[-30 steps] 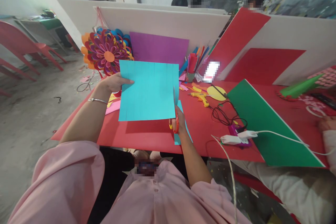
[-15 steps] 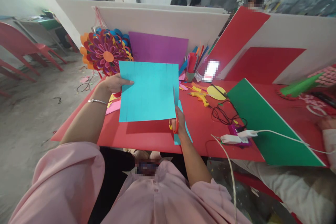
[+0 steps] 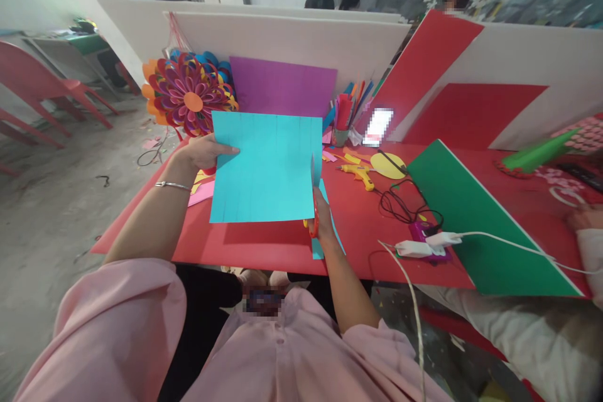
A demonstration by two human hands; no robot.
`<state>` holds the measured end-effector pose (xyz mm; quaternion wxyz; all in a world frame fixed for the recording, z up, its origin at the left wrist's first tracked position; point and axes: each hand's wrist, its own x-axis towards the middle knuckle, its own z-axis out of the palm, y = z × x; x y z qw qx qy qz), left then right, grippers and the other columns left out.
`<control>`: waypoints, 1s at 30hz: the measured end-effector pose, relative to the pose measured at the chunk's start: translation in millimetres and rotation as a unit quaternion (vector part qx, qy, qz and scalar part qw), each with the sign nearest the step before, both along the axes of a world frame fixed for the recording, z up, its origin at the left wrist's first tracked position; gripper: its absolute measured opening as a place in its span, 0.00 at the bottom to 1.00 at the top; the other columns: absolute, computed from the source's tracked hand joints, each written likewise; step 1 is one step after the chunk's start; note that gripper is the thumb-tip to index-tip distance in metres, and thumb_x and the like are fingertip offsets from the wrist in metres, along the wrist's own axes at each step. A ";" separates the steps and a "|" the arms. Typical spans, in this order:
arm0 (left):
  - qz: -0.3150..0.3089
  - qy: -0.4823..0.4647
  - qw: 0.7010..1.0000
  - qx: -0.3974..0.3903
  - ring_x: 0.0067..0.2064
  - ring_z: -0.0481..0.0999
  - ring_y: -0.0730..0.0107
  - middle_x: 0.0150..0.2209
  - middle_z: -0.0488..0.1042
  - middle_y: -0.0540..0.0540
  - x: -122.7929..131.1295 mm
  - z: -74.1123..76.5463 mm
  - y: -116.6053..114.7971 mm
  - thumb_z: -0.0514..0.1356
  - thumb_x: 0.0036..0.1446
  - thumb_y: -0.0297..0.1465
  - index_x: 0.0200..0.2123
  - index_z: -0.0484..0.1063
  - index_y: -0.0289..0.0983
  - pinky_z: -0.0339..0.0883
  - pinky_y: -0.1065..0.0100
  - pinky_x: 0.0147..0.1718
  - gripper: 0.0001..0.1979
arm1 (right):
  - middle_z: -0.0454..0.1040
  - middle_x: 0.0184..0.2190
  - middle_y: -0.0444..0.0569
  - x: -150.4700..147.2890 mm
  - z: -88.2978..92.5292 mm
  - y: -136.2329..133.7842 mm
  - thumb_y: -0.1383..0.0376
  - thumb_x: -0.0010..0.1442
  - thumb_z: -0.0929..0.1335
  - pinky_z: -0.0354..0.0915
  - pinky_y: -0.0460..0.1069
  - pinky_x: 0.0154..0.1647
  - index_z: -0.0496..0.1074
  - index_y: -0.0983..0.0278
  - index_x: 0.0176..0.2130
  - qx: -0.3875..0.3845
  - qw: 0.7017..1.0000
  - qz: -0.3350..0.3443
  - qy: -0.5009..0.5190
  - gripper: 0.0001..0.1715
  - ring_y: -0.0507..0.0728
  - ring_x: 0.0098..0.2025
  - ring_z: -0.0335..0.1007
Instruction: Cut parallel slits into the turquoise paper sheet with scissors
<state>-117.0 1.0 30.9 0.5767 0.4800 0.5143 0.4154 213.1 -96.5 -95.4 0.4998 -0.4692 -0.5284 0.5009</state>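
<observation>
A light-blue sheet of paper [image 3: 264, 169] is held up above the red table, with faint pencil lines near its top and bottom edges. My left hand [image 3: 203, 154] pinches its left edge, thumb on the front face; the other fingers are behind it. At the lower right corner, my right hand [image 3: 322, 217] is closed round scissors [image 3: 315, 220] with red and yellow handles. Their blades lie at the sheet's right side, where a cut strip curls away. Below that hand, a blue paper offcut [image 3: 335, 232] rests on the table.
Right of the sheet are a yellow glue gun [image 3: 358, 174], a yellow paper disc [image 3: 389, 166], a power strip [image 3: 426, 245] with white plugs and cables, and a green board [image 3: 475, 226]. A paper flower [image 3: 193, 101] stands back left. Another person's hand [image 3: 584, 218] is at far right.
The blue sheet has tilted slightly and its lower edge has dropped a little. Both hands keep their hold, and the scissors stay at the right edge with a small shift.
</observation>
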 end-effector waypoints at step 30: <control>-0.010 0.003 1.000 0.000 0.51 0.86 0.44 0.41 0.88 0.42 1.9 -4.2 -5.0 0.78 0.37 0.28 0.41 0.85 0.39 0.82 0.55 0.48 0.22 | 0.79 0.20 0.47 -0.9 -3.5 8.5 0.50 0.65 0.63 0.64 0.50 0.23 0.79 0.53 0.25 -0.006 0.993 -0.040 0.110 0.23 0.58 0.30 0.82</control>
